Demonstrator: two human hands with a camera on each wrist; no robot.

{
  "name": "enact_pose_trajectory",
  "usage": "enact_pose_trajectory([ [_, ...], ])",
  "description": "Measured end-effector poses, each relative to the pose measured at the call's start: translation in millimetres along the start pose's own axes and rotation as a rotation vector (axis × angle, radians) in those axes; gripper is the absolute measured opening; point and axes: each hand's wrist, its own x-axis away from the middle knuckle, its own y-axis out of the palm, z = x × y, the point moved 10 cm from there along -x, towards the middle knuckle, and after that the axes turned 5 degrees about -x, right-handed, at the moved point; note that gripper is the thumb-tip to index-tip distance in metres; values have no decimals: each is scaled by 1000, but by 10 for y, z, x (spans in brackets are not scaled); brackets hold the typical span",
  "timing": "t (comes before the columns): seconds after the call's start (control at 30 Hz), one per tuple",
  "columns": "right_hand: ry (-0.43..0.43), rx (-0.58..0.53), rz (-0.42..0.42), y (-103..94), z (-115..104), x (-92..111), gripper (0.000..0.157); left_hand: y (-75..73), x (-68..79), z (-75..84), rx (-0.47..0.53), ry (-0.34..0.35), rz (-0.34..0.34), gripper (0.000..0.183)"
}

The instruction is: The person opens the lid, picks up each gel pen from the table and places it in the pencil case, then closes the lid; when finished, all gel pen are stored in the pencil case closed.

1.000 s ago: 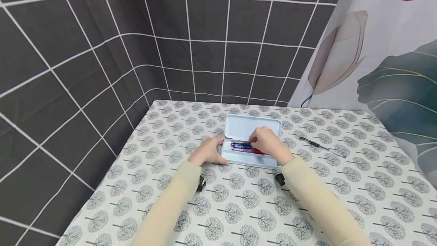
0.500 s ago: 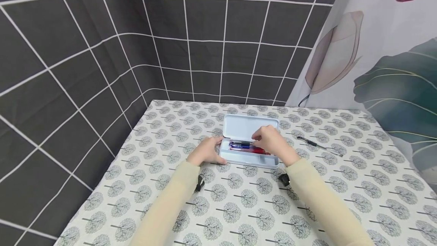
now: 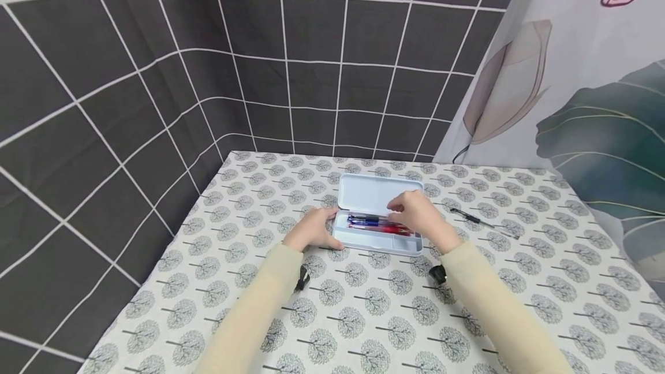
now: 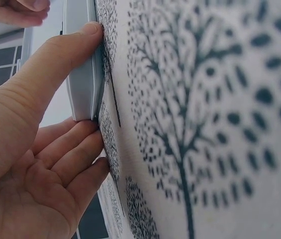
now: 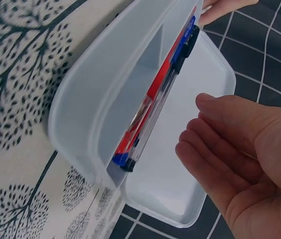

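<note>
A light blue pencil case (image 3: 363, 240) lies with its lid (image 3: 358, 190) hinged back. Its rear compartment holds several pens, among them a blue pen (image 3: 358, 221) and a red pen (image 3: 397, 228). My left hand (image 3: 312, 229) grips the case's left end, with the thumb (image 4: 63, 52) along the front wall and the fingers at the end corner. My right hand (image 3: 419, 217) hovers over the right part of the case, holding nothing. In the right wrist view its fingers (image 5: 215, 154) are loosely bent, apart from the pens.
A black pen (image 3: 474, 218) lies on the tree-print tablecloth (image 3: 384, 328), to the right of the case. Dark grid-patterned cloth (image 3: 312, 85) hangs behind and to the left. A leaf-print curtain (image 3: 519, 74) hangs at the right.
My right hand has let go of the pens in the rear compartment and drawn slightly right, uncovering more of the red pen. The left hand keeps its place on the case.
</note>
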Motion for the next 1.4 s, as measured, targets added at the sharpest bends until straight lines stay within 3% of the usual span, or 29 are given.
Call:
enact_pose_trajectory([
  [0.2,-45,-19,53,-76,28,71,22,32,8,-9,-6,4,-8,99],
  [0.63,1,1,87,-295,268,272,22,78,-25,67,8,31,-8,98],
  [1.07,14,36,93,-443,514,394,22,-5,-31,60,13,38,2,97],
  [1.4,98,23,49,-431,756,450,24,4,-13,1,16,17,-10,99],
])
